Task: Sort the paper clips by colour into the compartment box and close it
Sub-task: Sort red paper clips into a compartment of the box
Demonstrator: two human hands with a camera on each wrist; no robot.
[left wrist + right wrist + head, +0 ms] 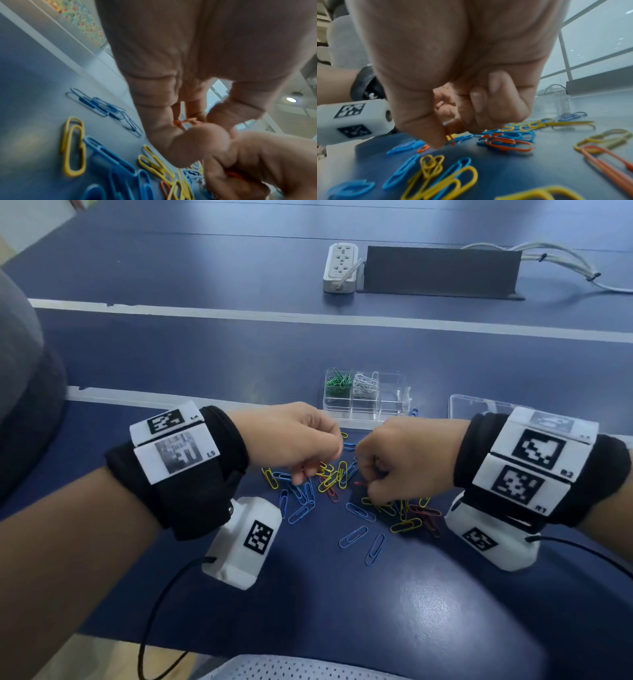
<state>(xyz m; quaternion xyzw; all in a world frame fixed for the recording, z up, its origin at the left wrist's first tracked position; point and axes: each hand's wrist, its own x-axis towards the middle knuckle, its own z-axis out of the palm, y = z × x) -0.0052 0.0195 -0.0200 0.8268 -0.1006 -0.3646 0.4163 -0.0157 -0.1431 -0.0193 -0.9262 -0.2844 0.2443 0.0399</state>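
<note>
Loose blue, yellow and orange-red paper clips (342, 494) lie in a pile on the blue table. My left hand (308, 474) hovers over the pile's left side, its curled fingers holding orange-red clips (185, 121). My right hand (368, 477) is at the pile's right side, close to the left hand, thumb and fingers pinching an orange-red clip (451, 138) just above the table. The clear compartment box (394, 405) stands open behind the hands. It has green clips (337, 381) in its far-left cell and white clips (365, 380) in the cell beside it.
The box's clear lid (479, 405) lies flat to the right of the box, partly behind my right wrist. A white power strip (339, 268) and a dark cable cover (442, 272) sit far back. A single blue clip (414, 412) lies by the box.
</note>
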